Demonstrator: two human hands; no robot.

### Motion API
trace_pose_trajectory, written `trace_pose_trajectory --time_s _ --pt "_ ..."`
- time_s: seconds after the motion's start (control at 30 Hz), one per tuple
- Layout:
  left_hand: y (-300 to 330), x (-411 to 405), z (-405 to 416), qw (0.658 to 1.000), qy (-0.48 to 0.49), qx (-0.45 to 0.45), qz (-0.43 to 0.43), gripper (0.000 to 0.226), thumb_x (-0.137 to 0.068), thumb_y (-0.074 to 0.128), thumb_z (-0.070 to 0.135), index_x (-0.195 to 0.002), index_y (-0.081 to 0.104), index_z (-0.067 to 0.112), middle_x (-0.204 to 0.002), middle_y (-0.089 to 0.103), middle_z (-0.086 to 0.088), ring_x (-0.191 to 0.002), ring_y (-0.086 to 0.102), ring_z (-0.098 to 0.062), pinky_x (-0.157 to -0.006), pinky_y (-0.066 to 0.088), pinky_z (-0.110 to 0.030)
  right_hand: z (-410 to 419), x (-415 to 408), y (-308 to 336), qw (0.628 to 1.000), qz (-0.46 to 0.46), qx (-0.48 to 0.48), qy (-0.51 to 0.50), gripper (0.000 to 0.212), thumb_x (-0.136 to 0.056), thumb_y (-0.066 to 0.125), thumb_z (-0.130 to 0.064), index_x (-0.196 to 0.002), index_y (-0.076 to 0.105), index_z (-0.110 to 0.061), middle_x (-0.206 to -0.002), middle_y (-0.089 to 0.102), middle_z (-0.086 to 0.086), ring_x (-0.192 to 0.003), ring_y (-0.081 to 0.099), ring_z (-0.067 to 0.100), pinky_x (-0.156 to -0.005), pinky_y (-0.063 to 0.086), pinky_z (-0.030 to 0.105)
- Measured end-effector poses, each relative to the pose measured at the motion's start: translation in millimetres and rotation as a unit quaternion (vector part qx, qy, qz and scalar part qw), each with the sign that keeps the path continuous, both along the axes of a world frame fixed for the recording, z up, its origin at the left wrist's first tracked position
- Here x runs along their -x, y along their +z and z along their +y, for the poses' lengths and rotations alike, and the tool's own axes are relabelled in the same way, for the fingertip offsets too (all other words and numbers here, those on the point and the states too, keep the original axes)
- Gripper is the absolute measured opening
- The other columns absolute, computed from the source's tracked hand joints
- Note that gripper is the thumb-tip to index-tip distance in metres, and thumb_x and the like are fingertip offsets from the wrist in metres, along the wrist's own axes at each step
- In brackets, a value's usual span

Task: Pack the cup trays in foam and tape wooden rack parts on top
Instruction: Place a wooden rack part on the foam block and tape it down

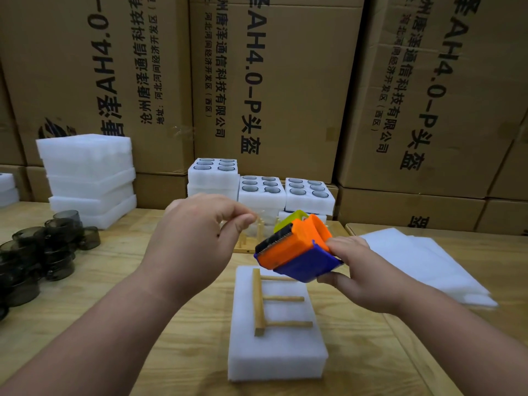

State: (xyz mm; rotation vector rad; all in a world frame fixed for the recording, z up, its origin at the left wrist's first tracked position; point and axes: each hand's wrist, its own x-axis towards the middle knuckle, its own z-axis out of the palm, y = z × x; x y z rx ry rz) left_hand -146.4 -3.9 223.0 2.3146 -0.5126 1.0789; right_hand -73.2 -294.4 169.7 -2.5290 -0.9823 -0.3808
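Observation:
A closed white foam block (277, 350) lies on the wooden table in front of me. A wooden rack part (260, 301), one bar with three pegs, rests flat on top of it. My right hand (363, 270) holds an orange and blue tape dispenser (294, 250) above the block's far end. My left hand (200, 238) hovers just left of the dispenser's toothed edge, thumb and forefinger pinched together; whether tape is between them I cannot tell.
Foam trays with dark cups (261, 190) stand at the back middle, with more wooden rack parts (245, 241) in front. Stacked foam pieces (88, 172) sit back left, loose dark cups (37, 252) on the left, foam sheets (425, 261) on the right. Cardboard boxes (274, 81) wall off the back.

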Motion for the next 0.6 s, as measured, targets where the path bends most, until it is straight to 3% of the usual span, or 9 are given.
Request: trace_pose_trajectory --time_s 0.13,0.27,0.37,0.47,0.6 --pt "7 4 10 0.998 0.015 0.050 -0.018 0.015 -0.095 0.063 0.029 -0.098 0.077 0.024 -0.087 0.071 0.014 -0.087 0.065 -0.014 -0.079 0.054 -0.042 -7 -3 5 1.000 0.004 -0.011 -0.010 0.021 -0.092 0.069 -0.042 -0.111 0.061 -0.040 -0.107 0.063 -0.020 -0.109 0.051 0.001 -0.099 0.028 0.013" --pt "18 7 28 0.994 0.044 0.101 -0.009 0.017 -0.094 0.062 0.035 -0.096 0.077 0.027 -0.085 0.072 0.016 -0.084 0.065 -0.002 -0.071 0.049 -0.019 -24 -4 8 0.999 0.035 0.000 -0.039 0.023 -0.091 0.074 -0.035 -0.111 0.063 -0.040 -0.108 0.067 -0.020 -0.105 0.059 0.006 -0.098 0.042 0.037" --pt "11 -2 40 0.982 0.053 0.163 0.080 0.018 -0.094 0.063 0.039 -0.087 0.077 0.029 -0.077 0.073 0.011 -0.080 0.066 -0.004 -0.071 0.054 -0.025 -26 -2 18 0.997 0.072 -0.015 -0.036 0.026 -0.084 0.078 -0.034 -0.105 0.065 -0.040 -0.104 0.070 -0.019 -0.100 0.065 0.007 -0.087 0.050 0.037" --pt "-7 -19 50 0.930 0.033 0.314 0.189 0.023 -0.094 0.067 0.037 -0.081 0.078 0.022 -0.074 0.075 0.008 -0.067 0.066 -0.006 -0.070 0.053 -0.033 -24 -2 35 0.988 0.128 -0.080 -0.037 0.026 -0.073 0.071 -0.028 -0.099 0.068 -0.027 -0.092 0.074 -0.011 -0.086 0.068 0.007 -0.077 0.053 0.032" --pt "-43 -38 55 0.807 -0.004 0.488 0.333 0.018 -0.090 0.073 0.028 -0.078 0.074 0.015 -0.067 0.071 0.006 -0.060 0.062 -0.011 -0.071 0.052 -0.035 -11 -7 51 0.967 0.192 -0.153 -0.067 0.017 -0.075 0.054 -0.027 -0.067 0.058 -0.013 -0.065 0.053 0.003 -0.060 0.048 0.015 -0.062 0.036 0.035"
